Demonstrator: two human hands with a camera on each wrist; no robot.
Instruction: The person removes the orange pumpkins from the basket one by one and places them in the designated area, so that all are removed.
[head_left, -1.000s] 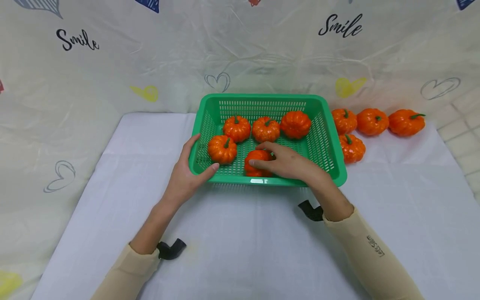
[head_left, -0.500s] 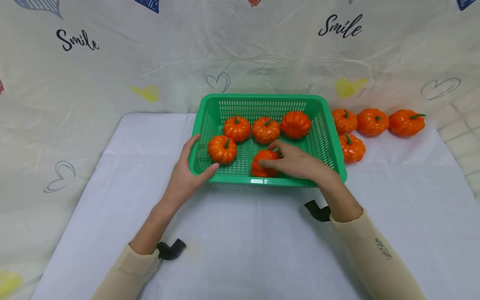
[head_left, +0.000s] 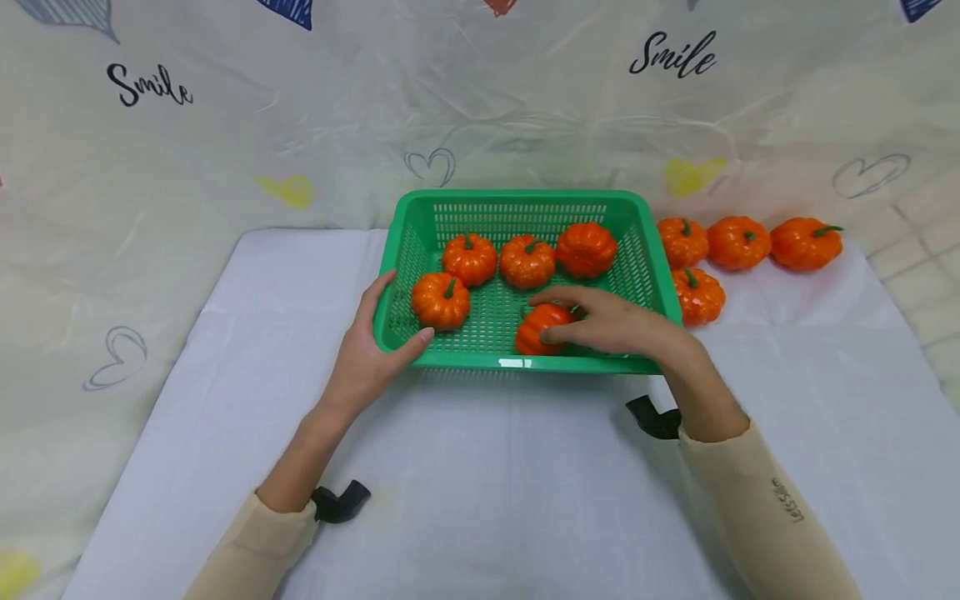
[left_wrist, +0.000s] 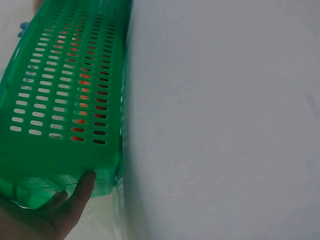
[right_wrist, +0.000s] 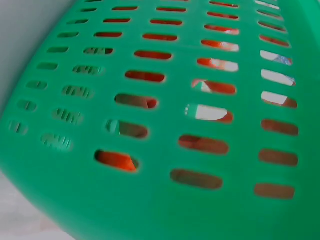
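A green plastic basket (head_left: 517,363) with slotted walls stands on the white-covered table. At its left front corner my left hand (head_left: 366,354) holds the rim, thumb along the front and fingers at the left side. Inside, near the front wall, my right hand (head_left: 611,321) grips a small orange pumpkin (head_left: 532,330) between thumb and fingers. Several other pumpkins (head_left: 441,302) sit in the basket, three in a back row and one at left. The left wrist view shows the basket's outer wall (left_wrist: 60,155); in the right wrist view its slotted wall (right_wrist: 150,200) hides most of my right hand.
Outside the basket, to its right, several more orange pumpkins (head_left: 738,243) lie on the white cloth (head_left: 510,483). A printed plastic sheet (head_left: 525,100) hangs behind the table. Black straps (head_left: 341,502) sit at both wrists.
My right hand has moved to the right along the basket's front, and the pumpkin in its grip has shifted right with it. My left hand stays on the corner. The head view has shifted slightly.
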